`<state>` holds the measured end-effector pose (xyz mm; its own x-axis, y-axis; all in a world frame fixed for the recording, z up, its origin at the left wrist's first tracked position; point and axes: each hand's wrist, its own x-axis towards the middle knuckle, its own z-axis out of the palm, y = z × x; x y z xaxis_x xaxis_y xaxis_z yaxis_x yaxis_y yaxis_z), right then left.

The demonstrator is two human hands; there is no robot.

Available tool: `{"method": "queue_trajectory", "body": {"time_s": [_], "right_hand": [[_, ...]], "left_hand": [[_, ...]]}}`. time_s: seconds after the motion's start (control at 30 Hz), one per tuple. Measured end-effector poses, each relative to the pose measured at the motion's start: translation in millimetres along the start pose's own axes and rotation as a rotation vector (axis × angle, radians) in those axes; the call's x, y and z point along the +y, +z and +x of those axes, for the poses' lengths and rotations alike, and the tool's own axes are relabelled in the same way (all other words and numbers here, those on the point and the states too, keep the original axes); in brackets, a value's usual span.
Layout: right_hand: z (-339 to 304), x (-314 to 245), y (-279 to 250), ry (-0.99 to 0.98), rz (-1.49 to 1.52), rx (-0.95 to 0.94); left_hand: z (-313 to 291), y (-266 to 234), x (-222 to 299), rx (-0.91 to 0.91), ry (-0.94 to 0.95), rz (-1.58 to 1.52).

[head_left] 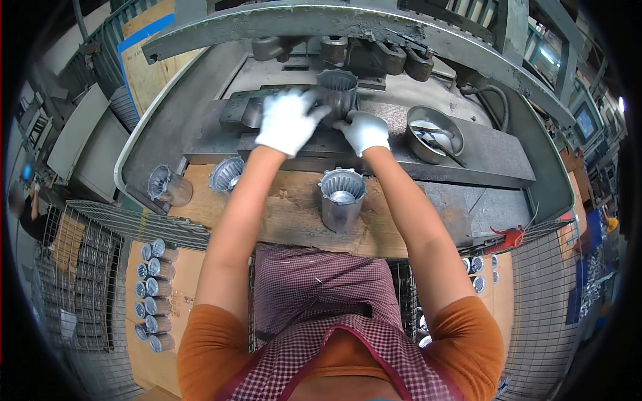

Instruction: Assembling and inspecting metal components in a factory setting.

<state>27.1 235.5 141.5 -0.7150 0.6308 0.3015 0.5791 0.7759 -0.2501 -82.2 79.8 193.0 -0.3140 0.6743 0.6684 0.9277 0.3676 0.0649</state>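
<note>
My left hand [287, 123], in a white glove, is over the machine bed with its fingers apart and somewhat blurred. Its thumb side points at a dark ribbed metal cylinder [338, 90] standing on the machine block. My right hand [365, 131], also gloved, is at the lower right side of that cylinder; whether its fingertips grip anything is hidden. In front, on a wooden board [284, 214], an open-topped metal housing with inner fins [342, 204] stands upright. Another finned housing [227, 175] is beside my left forearm, and a third housing [170, 187] sits farther left.
A metal bowl [435, 137] with tools and pale contents rests right of my hands. The machine's heavy crossbar [294, 23] spans above. Several housings [155, 287] lie on cardboard at lower left. Red-handled pliers or a similar tool [509, 237] hang at the right wire basket edge.
</note>
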Motion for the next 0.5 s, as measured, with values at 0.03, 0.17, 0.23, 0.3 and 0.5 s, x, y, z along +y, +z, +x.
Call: {"method": "queue_trajectory", "body": {"time_s": [0.03,0.17,0.23,0.3,0.5], "right_hand": [[0.3,-4.7,0.3,-0.031,-0.007,-0.005],[-1.9,-6.7,0.2,-0.058,-0.02,-0.023],[2.4,0.2,7.1,-0.055,-0.04,-0.005],[3.7,-2.1,4.1,-0.033,-0.021,-0.003],[-55.9,3.9,-30.5,-0.043,0.117,0.105]], "left_hand": [[-7.9,-19.2,-11.4,-0.051,-0.036,-0.082],[-58.5,-69.1,-62.3,-0.266,-0.206,-0.037],[-67.0,-80.1,-70.4,-0.679,-0.437,0.093],[-84.8,-76.7,-69.7,-0.829,-0.45,0.045],[-147.3,-18.3,-99.7,-0.352,-0.442,-0.005]]}}
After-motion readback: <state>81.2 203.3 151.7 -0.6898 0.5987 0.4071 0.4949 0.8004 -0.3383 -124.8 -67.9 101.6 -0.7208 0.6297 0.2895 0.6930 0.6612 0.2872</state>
